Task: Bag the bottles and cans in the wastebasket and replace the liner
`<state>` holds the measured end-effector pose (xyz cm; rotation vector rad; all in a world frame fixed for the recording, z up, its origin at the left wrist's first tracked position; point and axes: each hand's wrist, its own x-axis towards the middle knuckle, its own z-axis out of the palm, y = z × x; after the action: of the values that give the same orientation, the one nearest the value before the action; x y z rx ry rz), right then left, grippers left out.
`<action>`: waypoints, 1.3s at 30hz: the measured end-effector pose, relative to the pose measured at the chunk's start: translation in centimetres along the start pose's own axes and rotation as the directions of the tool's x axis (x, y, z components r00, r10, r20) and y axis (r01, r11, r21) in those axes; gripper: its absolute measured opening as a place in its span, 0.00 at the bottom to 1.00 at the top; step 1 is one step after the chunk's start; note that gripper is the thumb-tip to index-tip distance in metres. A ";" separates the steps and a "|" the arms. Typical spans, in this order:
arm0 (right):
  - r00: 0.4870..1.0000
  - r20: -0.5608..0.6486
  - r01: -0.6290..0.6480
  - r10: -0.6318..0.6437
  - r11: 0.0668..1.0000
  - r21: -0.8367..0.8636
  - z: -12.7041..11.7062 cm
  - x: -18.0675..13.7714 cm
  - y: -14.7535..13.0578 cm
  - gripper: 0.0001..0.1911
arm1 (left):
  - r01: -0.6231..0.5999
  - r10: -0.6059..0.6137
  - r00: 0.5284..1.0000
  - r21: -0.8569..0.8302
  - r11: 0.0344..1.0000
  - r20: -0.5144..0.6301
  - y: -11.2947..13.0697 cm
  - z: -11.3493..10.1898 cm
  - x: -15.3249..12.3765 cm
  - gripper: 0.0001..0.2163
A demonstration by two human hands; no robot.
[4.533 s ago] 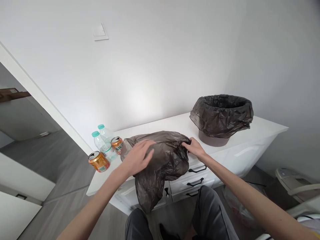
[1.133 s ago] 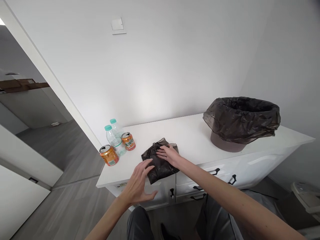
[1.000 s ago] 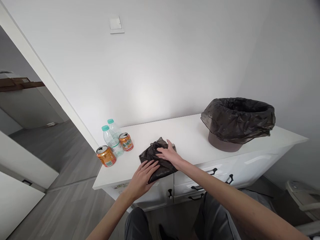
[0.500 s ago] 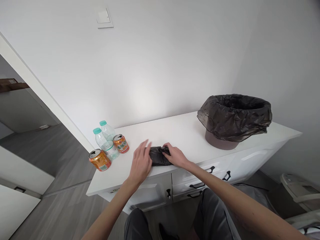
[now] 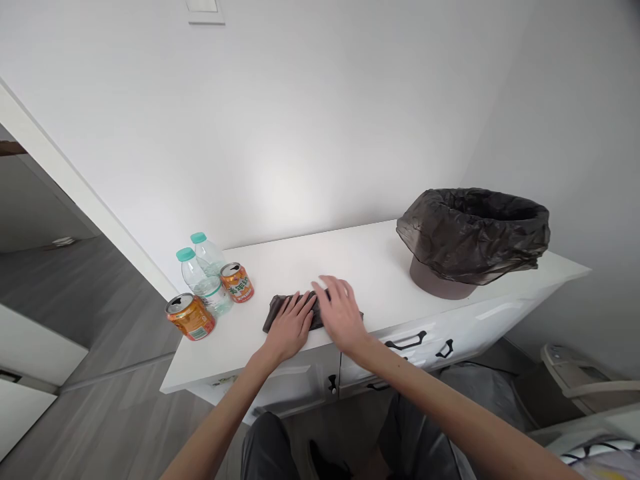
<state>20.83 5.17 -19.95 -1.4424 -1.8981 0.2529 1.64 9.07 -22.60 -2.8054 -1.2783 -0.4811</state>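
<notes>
A folded black plastic bag (image 5: 273,312) lies in a flat strip along the front of the white cabinet top (image 5: 310,257). My left hand (image 5: 289,328) rests on it with fingers stretched out flat over its left half. Over its right half is my right hand (image 5: 342,317), fingers apart and slightly bent; I cannot tell how much of that hand touches the bag. Both hands cover the middle of the strip, while its left end and a small right corner show.
Left on the cabinet are two clear bottles (image 5: 214,299) with teal caps and two orange cans, a nearer can (image 5: 191,317) and a farther can (image 5: 238,283). At the right stands a brown bin (image 5: 440,283) lined with a black bag (image 5: 465,247). Black handles (image 5: 407,341) project in front.
The bag is spread wider, its left end now showing. My left hand has moved from its left edge to lie on top. My right hand has let go its pinch and opened.
</notes>
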 end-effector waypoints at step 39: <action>0.956 0.022 -0.237 0.291 0.818 -0.524 1.8 8.9 13.7 0.36 | 0.259 -0.279 0.958 -0.211 0.943 -0.071 -6.1 -2.5 -4.4 0.16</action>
<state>29.02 18.44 -25.01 -2.0981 -1.9279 -0.0718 -6.27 9.53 -22.11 -2.7236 -1.6896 -0.7926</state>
